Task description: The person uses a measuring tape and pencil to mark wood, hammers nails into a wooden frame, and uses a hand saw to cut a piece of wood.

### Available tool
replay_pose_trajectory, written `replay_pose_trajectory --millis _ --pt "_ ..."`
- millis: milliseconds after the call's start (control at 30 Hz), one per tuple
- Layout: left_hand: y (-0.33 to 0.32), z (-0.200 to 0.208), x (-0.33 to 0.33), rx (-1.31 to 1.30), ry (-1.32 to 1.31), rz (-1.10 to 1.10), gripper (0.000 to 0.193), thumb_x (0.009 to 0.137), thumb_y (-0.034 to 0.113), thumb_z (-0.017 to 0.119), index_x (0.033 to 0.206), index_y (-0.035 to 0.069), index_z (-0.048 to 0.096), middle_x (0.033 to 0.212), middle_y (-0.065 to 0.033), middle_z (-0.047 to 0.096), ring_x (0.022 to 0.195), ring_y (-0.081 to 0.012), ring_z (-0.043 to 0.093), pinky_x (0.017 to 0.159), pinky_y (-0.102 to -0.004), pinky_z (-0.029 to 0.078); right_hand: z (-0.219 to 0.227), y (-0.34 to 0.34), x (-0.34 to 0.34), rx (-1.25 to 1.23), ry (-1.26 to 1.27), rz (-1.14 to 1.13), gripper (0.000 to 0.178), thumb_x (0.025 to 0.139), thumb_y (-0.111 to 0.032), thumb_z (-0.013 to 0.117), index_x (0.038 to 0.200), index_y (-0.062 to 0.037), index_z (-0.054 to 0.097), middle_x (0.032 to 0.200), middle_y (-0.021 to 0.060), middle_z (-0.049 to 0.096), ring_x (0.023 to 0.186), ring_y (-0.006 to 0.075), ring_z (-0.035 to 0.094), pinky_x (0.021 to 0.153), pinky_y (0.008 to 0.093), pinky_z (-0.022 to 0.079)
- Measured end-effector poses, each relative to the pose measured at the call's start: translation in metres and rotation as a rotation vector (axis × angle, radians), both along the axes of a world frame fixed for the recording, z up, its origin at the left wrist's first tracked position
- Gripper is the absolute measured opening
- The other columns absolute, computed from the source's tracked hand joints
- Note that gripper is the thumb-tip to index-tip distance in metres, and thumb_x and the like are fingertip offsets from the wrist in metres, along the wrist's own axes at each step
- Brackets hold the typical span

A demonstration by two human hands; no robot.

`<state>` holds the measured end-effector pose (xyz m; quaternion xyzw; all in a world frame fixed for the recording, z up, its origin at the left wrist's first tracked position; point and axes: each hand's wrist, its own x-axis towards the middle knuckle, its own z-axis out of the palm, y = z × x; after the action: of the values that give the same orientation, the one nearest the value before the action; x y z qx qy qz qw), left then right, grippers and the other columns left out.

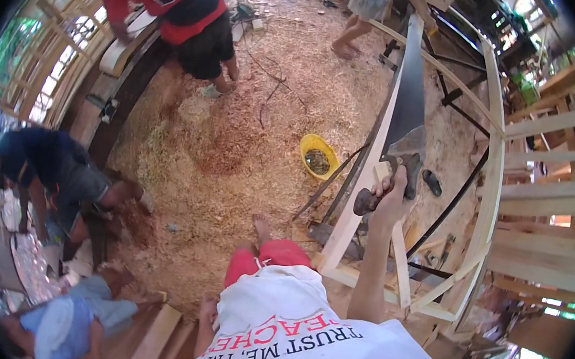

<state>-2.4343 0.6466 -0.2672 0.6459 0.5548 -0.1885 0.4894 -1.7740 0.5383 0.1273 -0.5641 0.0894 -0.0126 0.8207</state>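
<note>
My right hand [389, 198] is closed around the handle of a handsaw [408, 101] at the right of the head view. Its broad grey blade points away from me, above the near side of a pale wooden frame [346, 235]. A dark brown rounded piece [366, 202] shows beside my fingers; I cannot tell if it belongs to the saw. My left hand [208, 308] hangs low by my side, next to my white shirt, its fingers too small and partly hidden to read.
Wood shavings [268, 94] cover the floor, with a yellow hard hat [319, 156] holding small bits and a dark cord. One person in red [173, 2] works at a bench; others bend or sit at left [60, 164]. A slipper [432, 182] lies inside the frame.
</note>
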Motion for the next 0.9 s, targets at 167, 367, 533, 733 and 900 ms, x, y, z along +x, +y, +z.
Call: replay_pose_trajectory --millis 167,367,533,733,900 --pt "0.092 0.035 0.049 -0.081 0.112 -0.02 0.029 0.098 0.021 0.062 0.119 0.001 0.064 0.091 -0.0121 0.07 0.082 -0.0219 0.068 0.065 -0.0406 0.056 0.009 0.012 0.032 -0.13 -0.037 -0.1 0.016 0.1 -0.021 0.065 0.101 -0.008 0.055 0.059 -0.0028 0.045 0.045 0.0075 0.042 0.041 0.0238 0.034" --pt "0.275 0.025 0.187 -0.067 0.065 0.166 0.029 0.098 0.021 0.062 0.117 0.001 0.064 0.092 -0.0131 0.071 0.087 -0.0222 0.069 0.071 -0.0404 0.057 0.012 0.039 0.055 -0.165 0.009 -0.126 0.022 0.1 -0.021 0.066 0.088 -0.0073 0.054 0.063 -0.0014 0.046 0.05 0.0087 0.044 0.049 0.0255 0.038" --pt "0.455 -0.014 0.395 0.182 -0.093 0.0 0.031 0.097 0.024 0.062 0.115 -0.001 0.065 0.093 -0.0155 0.073 0.093 -0.0273 0.07 0.08 -0.0419 0.057 0.034 0.063 0.08 -0.209 0.009 -0.269 0.015 0.099 -0.017 0.065 0.093 -0.0055 0.057 0.063 -0.0012 0.047 0.05 0.008 0.044 0.048 0.0251 0.038" --pt "0.53 0.092 0.741 0.453 -0.626 -0.414 0.025 0.095 0.018 0.066 0.108 -0.004 0.066 0.098 -0.0178 0.073 0.094 -0.0283 0.071 0.083 -0.0386 0.054 0.041 0.067 0.114 -0.491 -0.038 -0.181 0.047 0.097 -0.006 0.06 0.144 0.0003 0.051 0.081 0.0002 0.058 0.053 0.0042 0.045 0.046 0.0221 0.037" --pt "0.403 0.185 0.981 0.479 -0.926 -0.53 0.021 0.096 0.016 0.065 0.108 -0.002 0.065 0.096 -0.0175 0.072 0.09 -0.0279 0.071 0.079 -0.0383 0.054 0.026 0.069 0.159 -0.572 0.006 -0.286 0.046 0.098 -0.006 0.059 0.142 0.0034 0.051 0.1 0.0078 0.067 0.081 0.0145 0.062 0.074 0.0271 0.051"
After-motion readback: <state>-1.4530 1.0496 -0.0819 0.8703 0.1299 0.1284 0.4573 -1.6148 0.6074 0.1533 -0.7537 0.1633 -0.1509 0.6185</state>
